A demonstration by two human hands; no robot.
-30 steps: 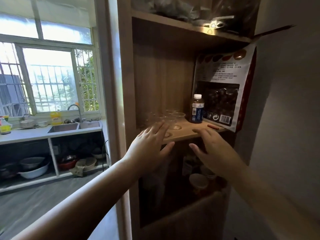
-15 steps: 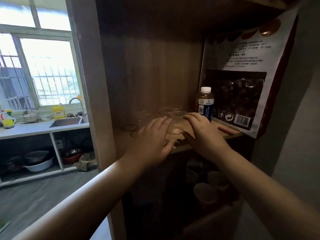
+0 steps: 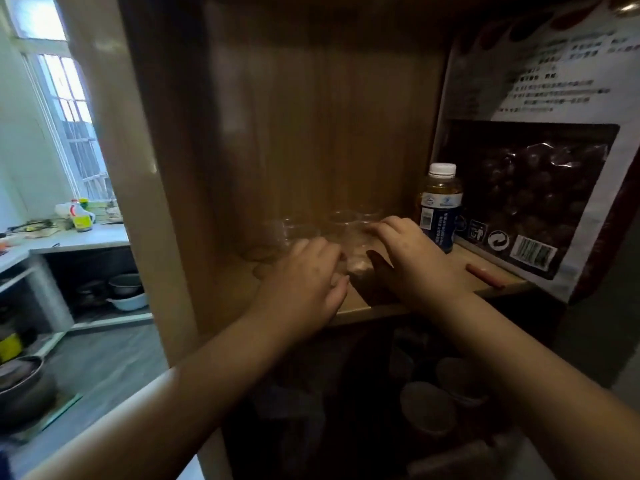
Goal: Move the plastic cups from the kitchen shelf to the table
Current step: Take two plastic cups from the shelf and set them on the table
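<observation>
Several clear plastic cups [image 3: 358, 252] stand close together on the wooden kitchen shelf [image 3: 367, 310], more of them [image 3: 277, 233] towards the back left. My right hand [image 3: 412, 268] arches over one cup, fingers on its far rim and thumb on its near side. My left hand [image 3: 304, 278] lies palm down just left of it, fingertips against the cups; its own fingers hide whether it grips one. The cups are faint and hard to separate in the dim light.
A small bottle [image 3: 440, 209] with a white cap stands right of the cups, next to a big snack bag [image 3: 540, 188]. A red stick [image 3: 483, 276] lies on the shelf's right end. Jars [image 3: 427, 407] sit on the shelf below. A kitchen counter [image 3: 79, 239] is far left.
I have moved closer to the shelf. Both hands have reached further in, from the shelf's front edge onto the cups, and the right hand has curled around one.
</observation>
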